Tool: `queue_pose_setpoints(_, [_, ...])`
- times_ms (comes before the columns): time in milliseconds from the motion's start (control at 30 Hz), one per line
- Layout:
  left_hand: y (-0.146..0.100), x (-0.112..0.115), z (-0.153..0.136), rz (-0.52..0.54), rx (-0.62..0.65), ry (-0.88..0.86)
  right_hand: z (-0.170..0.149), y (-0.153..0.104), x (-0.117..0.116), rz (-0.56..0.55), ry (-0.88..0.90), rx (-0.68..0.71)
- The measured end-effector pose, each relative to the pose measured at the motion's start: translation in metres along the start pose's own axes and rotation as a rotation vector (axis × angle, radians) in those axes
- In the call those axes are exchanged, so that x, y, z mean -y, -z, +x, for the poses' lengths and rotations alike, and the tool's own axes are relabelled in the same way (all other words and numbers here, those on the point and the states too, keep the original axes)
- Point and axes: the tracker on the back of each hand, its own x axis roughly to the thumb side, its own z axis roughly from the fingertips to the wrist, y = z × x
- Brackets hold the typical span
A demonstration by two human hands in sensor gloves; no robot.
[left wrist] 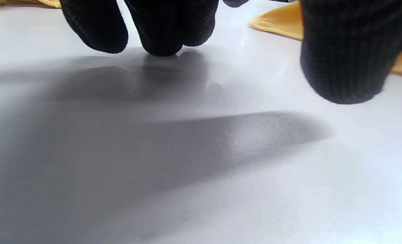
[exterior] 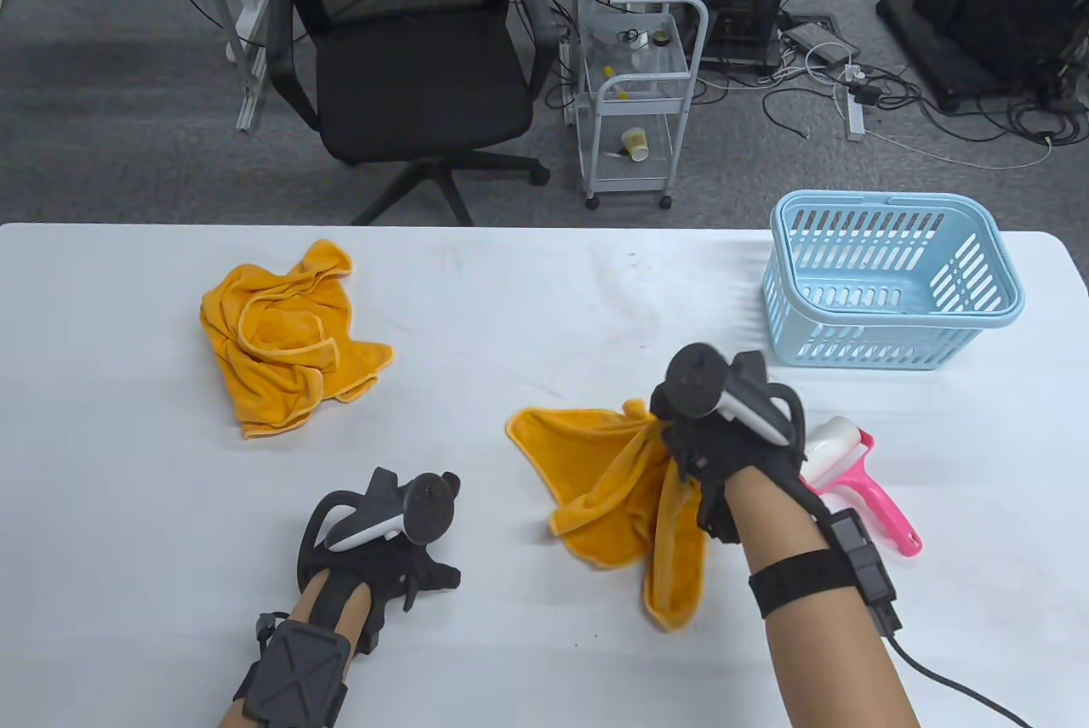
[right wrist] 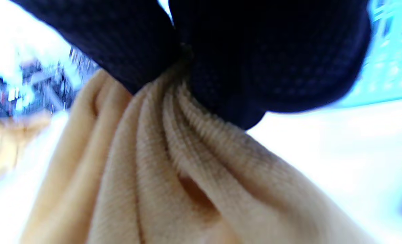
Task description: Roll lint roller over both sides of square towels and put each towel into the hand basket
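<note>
My right hand pinches a bunched orange towel near the table's middle, lifting it so folds hang down to the table. In the right wrist view the towel gathers between my gloved fingers. A second crumpled orange towel lies at the left. The pink lint roller lies on the table just right of my right hand. The light blue hand basket stands at the back right, with nothing seen inside. My left hand rests low over the table, holding nothing; its fingertips hang close to the surface.
The white table ends at a far edge, beyond which stand a black office chair and a small white cart on grey carpet. A cable trails from my right forearm.
</note>
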Motion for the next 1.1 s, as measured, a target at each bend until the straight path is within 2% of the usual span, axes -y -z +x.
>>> queue_pose_setpoints(67, [0.000, 0.000, 0.000, 0.000, 0.000, -0.005, -0.016, -0.001, 0.040, -0.142, 0.152, -0.058])
queue_pose_setpoints(133, [0.000, 0.000, -0.001, -0.001, -0.001, -0.008, -0.028, -0.004, 0.066, -0.271, 0.267, -0.117])
queue_pose_setpoints(167, [0.000, 0.000, -0.001, -0.001, -0.002, -0.012, -0.038, -0.007, 0.086, -0.378, 0.376, -0.177])
queue_pose_setpoints(233, [0.000, 0.000, -0.002, -0.002, -0.002, -0.019, -0.051, -0.010, 0.109, -0.488, 0.564, -0.241])
queue_pose_setpoints(367, [0.000, 0.000, -0.004, -0.002, 0.002, -0.039, -0.072, -0.007, 0.142, -0.575, 0.793, -0.226])
queue_pose_setpoints(467, [-0.001, 0.000, -0.006, -0.003, 0.004, -0.053, -0.089, 0.003, 0.157, -0.573, 0.901, -0.144])
queue_pose_setpoints(533, [-0.001, 0.000, -0.006, -0.003, 0.005, -0.059, -0.101, 0.014, 0.162, -0.566, 0.951, -0.097])
queue_pose_setpoints(667, [-0.001, 0.000, -0.007, -0.005, 0.005, -0.064, -0.127, 0.035, 0.155, -0.544, 0.987, -0.079])
queue_pose_setpoints(833, [-0.001, 0.000, -0.007, -0.008, 0.005, -0.061, -0.169, 0.059, 0.122, -0.384, 1.027, -0.112])
queue_pose_setpoints(867, [-0.001, 0.000, -0.007, -0.008, 0.005, -0.061, -0.176, 0.061, 0.113, -0.354, 1.067, -0.123])
queue_pose_setpoints(933, [-0.001, 0.000, -0.007, -0.009, 0.004, -0.060, -0.183, 0.059, 0.105, -0.376, 1.048, -0.154])
queue_pose_setpoints(1100, [-0.001, 0.000, -0.006, -0.009, 0.002, -0.055, -0.179, 0.048, 0.101, -0.335, 0.969, -0.133])
